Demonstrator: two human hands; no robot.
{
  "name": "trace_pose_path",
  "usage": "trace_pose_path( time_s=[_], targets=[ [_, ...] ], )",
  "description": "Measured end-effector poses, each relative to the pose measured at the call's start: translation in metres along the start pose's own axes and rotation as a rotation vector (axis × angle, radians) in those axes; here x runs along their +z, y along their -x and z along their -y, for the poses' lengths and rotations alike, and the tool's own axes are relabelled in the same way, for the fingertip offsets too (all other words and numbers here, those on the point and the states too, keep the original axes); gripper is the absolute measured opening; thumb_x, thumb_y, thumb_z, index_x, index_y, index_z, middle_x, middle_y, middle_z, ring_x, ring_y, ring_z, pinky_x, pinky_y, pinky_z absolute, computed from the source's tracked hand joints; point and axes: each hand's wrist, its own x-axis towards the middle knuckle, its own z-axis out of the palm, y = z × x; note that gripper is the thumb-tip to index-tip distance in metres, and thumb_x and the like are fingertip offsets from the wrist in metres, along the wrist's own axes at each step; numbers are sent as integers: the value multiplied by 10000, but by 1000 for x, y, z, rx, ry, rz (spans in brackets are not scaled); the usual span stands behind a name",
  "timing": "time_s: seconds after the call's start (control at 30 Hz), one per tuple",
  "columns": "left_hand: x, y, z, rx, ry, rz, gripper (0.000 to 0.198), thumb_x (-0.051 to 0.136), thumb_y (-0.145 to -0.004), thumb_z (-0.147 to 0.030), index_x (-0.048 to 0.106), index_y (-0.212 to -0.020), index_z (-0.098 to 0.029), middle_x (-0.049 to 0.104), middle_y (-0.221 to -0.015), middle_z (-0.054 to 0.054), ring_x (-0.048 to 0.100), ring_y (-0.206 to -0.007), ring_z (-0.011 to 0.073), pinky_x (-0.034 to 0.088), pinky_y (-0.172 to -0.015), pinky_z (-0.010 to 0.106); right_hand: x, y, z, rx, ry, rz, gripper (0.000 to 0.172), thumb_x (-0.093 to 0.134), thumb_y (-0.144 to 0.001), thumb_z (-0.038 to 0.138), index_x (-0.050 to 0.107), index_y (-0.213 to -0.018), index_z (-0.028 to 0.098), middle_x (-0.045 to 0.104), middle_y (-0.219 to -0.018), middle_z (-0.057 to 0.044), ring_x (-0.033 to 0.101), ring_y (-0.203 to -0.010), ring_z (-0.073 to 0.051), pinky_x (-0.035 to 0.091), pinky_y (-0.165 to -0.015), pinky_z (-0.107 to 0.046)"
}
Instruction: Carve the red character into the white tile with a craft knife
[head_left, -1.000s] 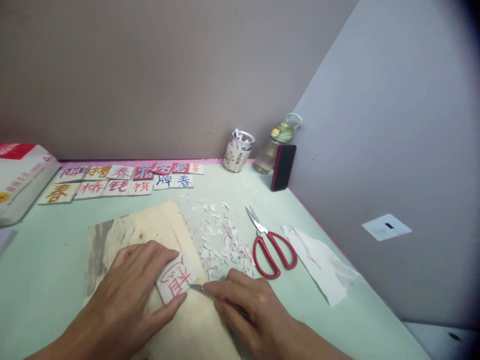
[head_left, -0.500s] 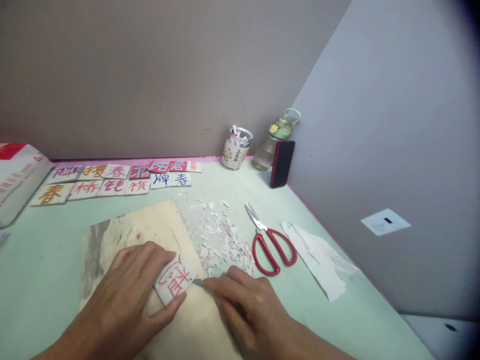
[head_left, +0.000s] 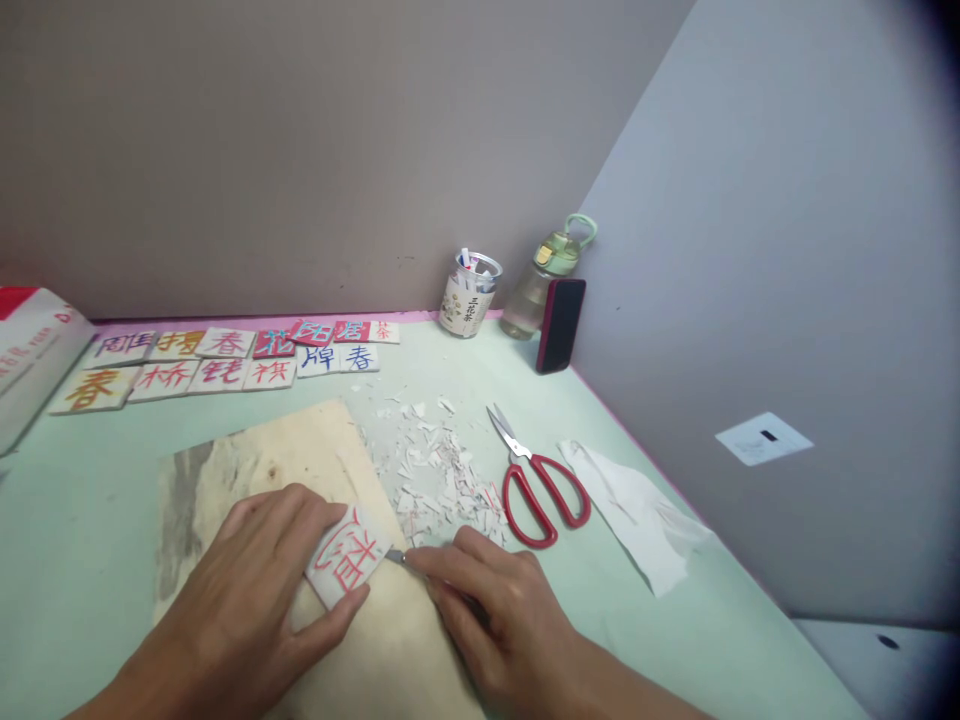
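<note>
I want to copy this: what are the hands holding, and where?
Left fingers hold the red-marked tile by its edges; right fingers hold the knife just behind its blade.

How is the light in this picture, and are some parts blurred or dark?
In the head view, light is soft, with a faint shadow under the right hand and no strong glare on the smartphone; also in the head view, red strokes on the held white tile read clearly, marks on the white wall plate blur, and the top-right corner goes black.
</note>
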Motion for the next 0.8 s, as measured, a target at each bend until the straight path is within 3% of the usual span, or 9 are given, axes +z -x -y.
trace_pose_path(
  time_s=[0.13,0.27,0.43,0.6,0.8],
  targets=[
    [0,0,-4,-96,44,-12,285,644,-933,-400,537,-1145,-243,580,-1025,28,542,-987,284,383,-924,437,2,0,1,-5,18,-19,364,463,-1012,176,717,-1271,205,640,-809,-50,628,-665,-176,434,-577,-281],
    [1,-1,-1,17,2,-6,334,700,-912,-411,546,-1162,-252,585,-1011,10,544,-946,256,383,-896,395,3,0,2,-12,43,-25,363,459,-1011,173,717,-1264,206,630,-797,-44,626,-656,-176,421,-564,-277],
    [1,0,-3,-88,30,-26,279,644,-934,-408,549,-1142,-249,584,-1018,24,542,-977,281,387,-919,426,2,0,2,-26,76,-34,360,447,-1020,166,703,-1269,208,616,-786,-33,621,-652,-169,406,-552,-270],
    [2,0,-2,-37,28,-38,285,661,-925,-423,565,-1136,-257,600,-997,8,568,-941,261,397,-895,401,0,-1,0,-63,98,-33,343,446,-1023,165,698,-1253,203,609,-794,-24,600,-639,-150,401,-544,-260],
    [1,0,2,-37,73,6,307,653,-938,-416,555,-1187,-265,623,-1057,17,583,-997,261,400,-939,413,-10,-7,-16,-220,221,52,368,444,-1018,159,663,-1308,215,620,-799,-15,551,-614,-149,323,-511,-287]
  ],
)
